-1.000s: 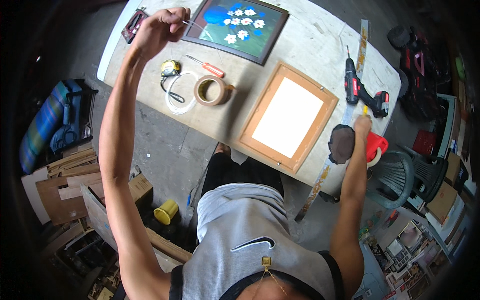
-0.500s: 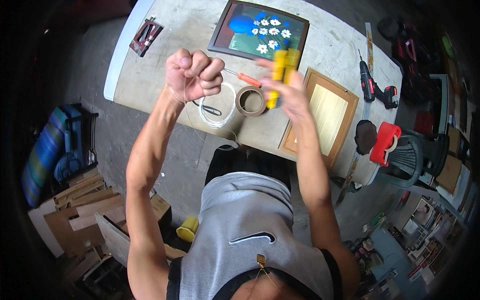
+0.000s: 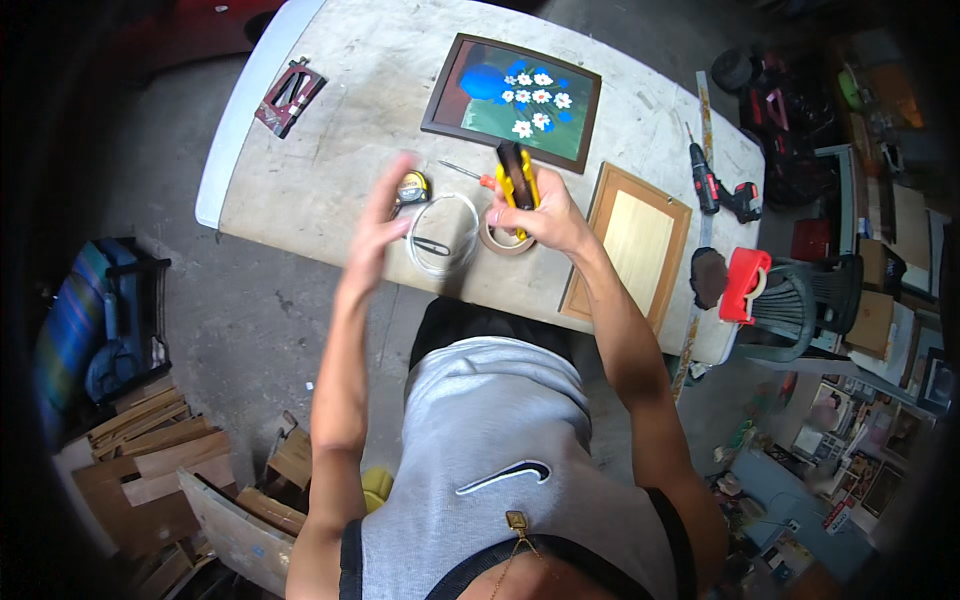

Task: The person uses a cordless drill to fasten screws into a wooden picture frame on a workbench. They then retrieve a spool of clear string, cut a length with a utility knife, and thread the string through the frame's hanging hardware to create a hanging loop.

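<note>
My right hand (image 3: 545, 215) grips a yellow and black hand tool (image 3: 516, 175) and holds it upright above a roll of tan tape (image 3: 503, 240). My left hand (image 3: 382, 215) is blurred by motion, its fingers apart and nothing visible in them, just left of a coil of clear wire (image 3: 442, 238). A yellow tape measure (image 3: 412, 187) lies beside that hand. Behind the tool lie an orange-handled screwdriver (image 3: 468, 176) and a dark-framed flower picture (image 3: 512, 98).
A light wooden frame (image 3: 630, 245) lies on the pale table (image 3: 330, 170) at the right, with a cordless drill (image 3: 722, 190) and a long ruler (image 3: 704, 110) beyond it. A small red-framed object (image 3: 290, 95) sits far left. A red item (image 3: 745, 285) rests on a plastic chair.
Both hands have come down from in front of the camera toward the table. The left hand went from a closed fist to spread fingers. The right hand still holds the yellow tool.
</note>
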{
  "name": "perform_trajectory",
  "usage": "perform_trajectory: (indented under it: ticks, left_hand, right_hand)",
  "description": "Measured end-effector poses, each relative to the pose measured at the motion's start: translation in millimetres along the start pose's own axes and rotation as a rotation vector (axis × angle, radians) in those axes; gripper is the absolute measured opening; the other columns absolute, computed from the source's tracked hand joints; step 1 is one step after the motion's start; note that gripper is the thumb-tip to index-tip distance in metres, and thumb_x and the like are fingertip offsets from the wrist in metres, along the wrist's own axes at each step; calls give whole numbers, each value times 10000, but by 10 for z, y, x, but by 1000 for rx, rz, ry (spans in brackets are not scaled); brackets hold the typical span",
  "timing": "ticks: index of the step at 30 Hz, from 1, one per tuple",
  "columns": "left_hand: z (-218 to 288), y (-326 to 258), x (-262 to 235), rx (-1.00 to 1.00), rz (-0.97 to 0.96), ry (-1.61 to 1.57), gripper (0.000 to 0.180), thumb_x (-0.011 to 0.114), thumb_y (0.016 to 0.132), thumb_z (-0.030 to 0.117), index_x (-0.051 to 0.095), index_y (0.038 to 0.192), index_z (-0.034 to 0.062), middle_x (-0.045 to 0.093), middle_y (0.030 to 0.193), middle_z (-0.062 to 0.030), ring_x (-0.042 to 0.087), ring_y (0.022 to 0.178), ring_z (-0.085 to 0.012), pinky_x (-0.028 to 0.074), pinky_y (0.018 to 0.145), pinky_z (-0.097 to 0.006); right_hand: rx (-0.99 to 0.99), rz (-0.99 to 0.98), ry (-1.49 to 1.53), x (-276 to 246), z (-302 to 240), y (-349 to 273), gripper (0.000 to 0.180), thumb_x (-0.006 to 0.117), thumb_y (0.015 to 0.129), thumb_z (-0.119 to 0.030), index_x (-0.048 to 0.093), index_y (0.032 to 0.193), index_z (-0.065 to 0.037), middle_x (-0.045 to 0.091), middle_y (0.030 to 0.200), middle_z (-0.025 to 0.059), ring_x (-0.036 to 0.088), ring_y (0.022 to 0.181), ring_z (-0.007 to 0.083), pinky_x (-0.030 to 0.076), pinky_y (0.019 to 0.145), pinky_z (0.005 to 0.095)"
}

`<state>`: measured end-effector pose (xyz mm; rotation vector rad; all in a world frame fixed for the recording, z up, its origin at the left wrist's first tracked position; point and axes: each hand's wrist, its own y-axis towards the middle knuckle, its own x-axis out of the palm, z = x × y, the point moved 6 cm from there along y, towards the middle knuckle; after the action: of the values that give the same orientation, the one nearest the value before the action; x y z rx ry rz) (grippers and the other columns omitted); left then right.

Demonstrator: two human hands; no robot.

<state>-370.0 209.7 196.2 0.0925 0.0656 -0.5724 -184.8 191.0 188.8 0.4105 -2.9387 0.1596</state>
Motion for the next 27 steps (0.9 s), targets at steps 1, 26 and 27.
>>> perform_trajectory:
  ticks: [1,26,27]
  left_hand:
    - [-206,32,142,-70,47,-171,723,520,856,434,328,1414,17,314,1459,-208,236,1389,-282,115,1134,-377]
    - [-946,479,575,-291,54,-298,257,536,922,231,632,830,10,634,926,-9,512,762,-96,394,746,-236]
    - [-1020,506,700,-200,44,-318,247,534,913,217,631,834,5,636,957,-19,505,770,-97,393,759,-240]
  right_hand:
    - [-65,-28,-158,19,-83,-19,287,729,721,-72,569,958,-50,539,753,-40,491,666,32,402,615,213]
    - [155,353,-56,-799,-13,-142,331,709,753,-14,486,996,-34,594,794,66,595,623,124,499,517,236]
    - [101,335,41,-809,14,-122,305,691,760,9,482,980,-16,593,773,81,598,617,139,503,511,252]
